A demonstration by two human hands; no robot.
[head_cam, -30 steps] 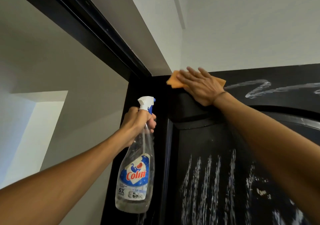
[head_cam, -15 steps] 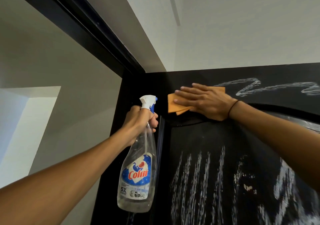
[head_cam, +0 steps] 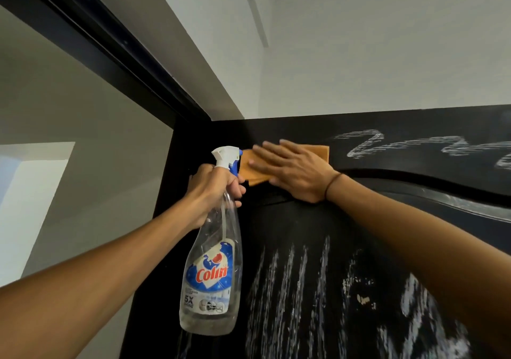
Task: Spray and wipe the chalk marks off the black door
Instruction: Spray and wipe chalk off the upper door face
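Black door (head_cam: 304,248) filled the lower right of the view, top edge meeting the white wall (head_cam: 387,54); matte black with a raised curved moulding (head_cam: 414,181) across the upper part; chalk marks in two areas: a white zigzag scribble (head_cam: 367,143) on the top rail running off to the right edge, and vertical white streaks (head_cam: 290,289) plus smeared patches on the panel below the moulding; strip of rail left of the zigzag, around the cloth, looked bare black.

Right hand (head_cam: 293,170) lay flat, fingers straight and slightly spread, palm pressing an orange cloth (head_cam: 318,151) against the top rail near the door's upper left corner; cloth folded, edges poking out left and right of the hand; dark band (head_cam: 333,184) on the right wrist.

Left hand (head_cam: 213,190) was wrapped tight round the neck of a clear spray bottle (head_cam: 213,275), held in the air just in front of the door's left edge, bottle hanging down, white and blue trigger head (head_cam: 226,156) on top, nozzle pointing toward the cloth; whether a finger sat on the trigger, cannot tell; label read Colin, blue and white; liquid level low.

Count: one door, one cloth, one bottle, two hands, two chalk areas; black door frame (head_cam: 96,54) ran diagonally at upper left.
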